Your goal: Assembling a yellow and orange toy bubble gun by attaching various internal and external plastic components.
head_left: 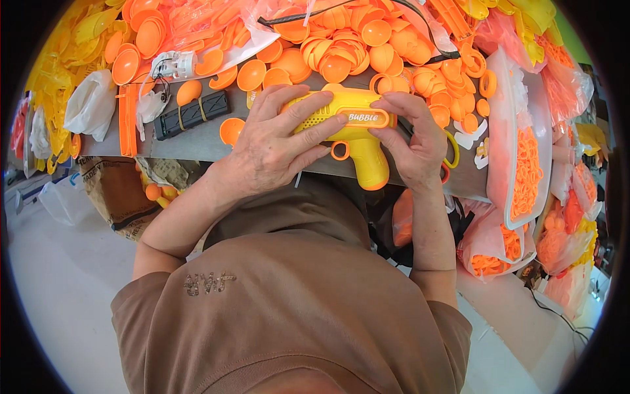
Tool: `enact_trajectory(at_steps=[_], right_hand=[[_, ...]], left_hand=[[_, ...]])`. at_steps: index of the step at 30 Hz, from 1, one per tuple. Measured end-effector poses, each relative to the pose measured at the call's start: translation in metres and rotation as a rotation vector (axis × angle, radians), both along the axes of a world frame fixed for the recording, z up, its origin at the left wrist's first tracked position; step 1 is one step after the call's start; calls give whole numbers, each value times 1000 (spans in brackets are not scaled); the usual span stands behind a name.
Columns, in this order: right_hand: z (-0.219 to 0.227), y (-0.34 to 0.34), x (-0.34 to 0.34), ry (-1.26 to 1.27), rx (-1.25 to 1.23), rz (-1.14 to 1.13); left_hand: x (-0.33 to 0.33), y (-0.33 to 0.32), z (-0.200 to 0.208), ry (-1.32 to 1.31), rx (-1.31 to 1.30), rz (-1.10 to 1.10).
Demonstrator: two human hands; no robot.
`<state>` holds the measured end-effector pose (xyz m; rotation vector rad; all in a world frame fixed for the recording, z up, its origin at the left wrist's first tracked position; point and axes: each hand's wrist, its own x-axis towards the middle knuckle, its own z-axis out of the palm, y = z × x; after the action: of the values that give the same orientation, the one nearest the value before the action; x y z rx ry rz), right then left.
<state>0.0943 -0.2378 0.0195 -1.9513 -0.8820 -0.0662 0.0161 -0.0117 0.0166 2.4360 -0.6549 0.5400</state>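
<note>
A yellow toy bubble gun [369, 157] with orange trim is held between both hands, above the near edge of the workbench. Its handle points down toward me, and an orange ring-shaped trigger sits beside the handle. My left hand [279, 134] lies over the perforated barrel side, its fingers spread across the yellow shell and hiding part of it. My right hand [413, 141] grips the opposite end, with thumb and fingers around the orange-edged label panel. Just left of the hands, an orange cup-shaped part [231, 131] lies on the bench.
Orange cups and rings [341, 52] heap along the back. A black rectangular tool [192, 115] with rubber bands lies left, near a white plastic bag [90, 105]. On the right are yellow-handled scissors [453, 150] and a translucent bin [502, 144] of small orange parts. A printed sack [118, 197] hangs below.
</note>
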Motion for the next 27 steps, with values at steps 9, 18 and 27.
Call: enact_trajectory(at_steps=[9,18,27], right_hand=[[-7,-1,-4,-53,54,19],[-7,18,-15,664,543,-89],[-7,18,-12,751,502,3]], left_hand=[[2,-1,5,-13,94,-1],[3,-2,1,-33,67,-11],[4,-3,-5,-67,36,-11]])
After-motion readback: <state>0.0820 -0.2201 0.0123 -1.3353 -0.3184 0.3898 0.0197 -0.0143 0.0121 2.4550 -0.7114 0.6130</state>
